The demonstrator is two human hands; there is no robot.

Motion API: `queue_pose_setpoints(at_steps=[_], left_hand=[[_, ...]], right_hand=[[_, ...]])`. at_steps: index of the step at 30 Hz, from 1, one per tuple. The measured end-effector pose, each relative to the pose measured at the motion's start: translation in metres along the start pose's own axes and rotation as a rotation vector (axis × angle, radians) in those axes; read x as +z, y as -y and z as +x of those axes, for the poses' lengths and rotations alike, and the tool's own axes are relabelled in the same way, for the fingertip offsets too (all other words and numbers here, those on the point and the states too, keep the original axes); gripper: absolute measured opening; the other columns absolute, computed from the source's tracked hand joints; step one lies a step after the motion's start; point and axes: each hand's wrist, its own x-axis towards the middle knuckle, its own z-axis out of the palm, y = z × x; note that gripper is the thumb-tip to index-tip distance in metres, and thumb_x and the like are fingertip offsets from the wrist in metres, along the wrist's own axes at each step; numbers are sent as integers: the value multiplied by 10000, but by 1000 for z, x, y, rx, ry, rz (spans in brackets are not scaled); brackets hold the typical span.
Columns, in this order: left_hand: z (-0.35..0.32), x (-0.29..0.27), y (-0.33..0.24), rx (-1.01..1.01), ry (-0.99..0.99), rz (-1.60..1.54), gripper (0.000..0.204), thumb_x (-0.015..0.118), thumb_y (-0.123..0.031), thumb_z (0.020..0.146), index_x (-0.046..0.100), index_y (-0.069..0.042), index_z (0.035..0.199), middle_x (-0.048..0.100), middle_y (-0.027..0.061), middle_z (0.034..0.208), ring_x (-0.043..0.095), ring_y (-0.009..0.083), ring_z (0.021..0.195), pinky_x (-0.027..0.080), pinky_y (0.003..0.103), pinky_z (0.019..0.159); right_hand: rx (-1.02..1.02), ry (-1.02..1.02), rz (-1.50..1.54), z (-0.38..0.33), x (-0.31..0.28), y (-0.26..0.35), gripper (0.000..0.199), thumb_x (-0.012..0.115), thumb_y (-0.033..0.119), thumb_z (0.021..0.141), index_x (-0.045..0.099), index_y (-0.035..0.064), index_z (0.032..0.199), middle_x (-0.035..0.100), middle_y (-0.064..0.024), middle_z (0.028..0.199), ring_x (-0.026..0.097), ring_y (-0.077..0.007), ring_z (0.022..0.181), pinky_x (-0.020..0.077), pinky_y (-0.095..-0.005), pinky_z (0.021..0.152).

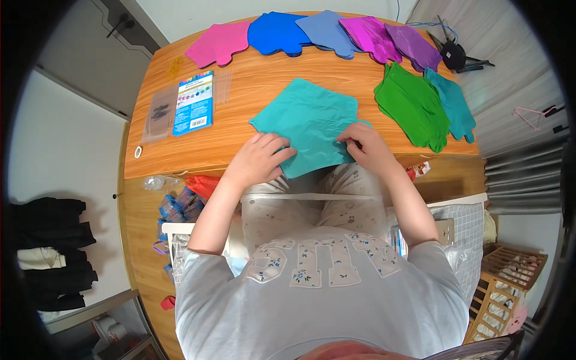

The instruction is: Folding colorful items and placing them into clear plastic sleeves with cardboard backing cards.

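Orange-brown and wood-grained, the table (234,129) stands before a pale wall (192,15). On its front part lies the teal foil sheet (312,114), spread flat, slightly wrinkled, with its lower part reaching over the table's near edge, above the person's lap. The left hand (259,159) rests on the lower left border of this sheet, its fingers bent and a little apart; whether they grip the foil, one cannot tell. The right hand (369,150) is at the right side, with fingers curled and thumb near the forefinger, touching the sheet; whether foil is pinched between them is also not clear. To the right are the green foil pieces (414,105) and, just beside, the darker teal pieces (454,105). To the left are a blue-and-white card (193,105), a clear plastic bag (157,120) and a small white roll (138,152). Along the far edge lie pink (222,43), blue (279,33), grey-blue (329,31), magenta (369,35) and purple foil pieces (414,47), near a black device with antennas (453,55).
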Motion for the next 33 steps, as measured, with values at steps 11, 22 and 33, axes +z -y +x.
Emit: queue_pose_setpoints(at_steps=[11,22,33], left_hand=[[15,12,-9,-386,-271,-266,84,594,-90,922,592,-8,904,584,188,895,573,392,887,463,447,745],[27,17,-13,-705,-350,-447,149,593,-119,930,604,-53,1063,627,194,699,634,403,686,478,484,615],[33,19,-15,-732,-343,-287,261,600,-146,937,607,-87,1191,645,174,764,644,365,740,483,476,657]], right_hand=[[35,-13,31,1,-8,9,236,596,106,946,655,38,1164,674,-120,973,629,-268,915,493,-342,814],[212,-86,8,10,5,0,229,592,121,968,678,39,1164,701,-185,1100,669,-336,1008,517,-390,850],[152,-141,-15,12,9,-7,159,636,87,928,727,37,1049,626,-136,878,624,-304,850,498,-387,748]])
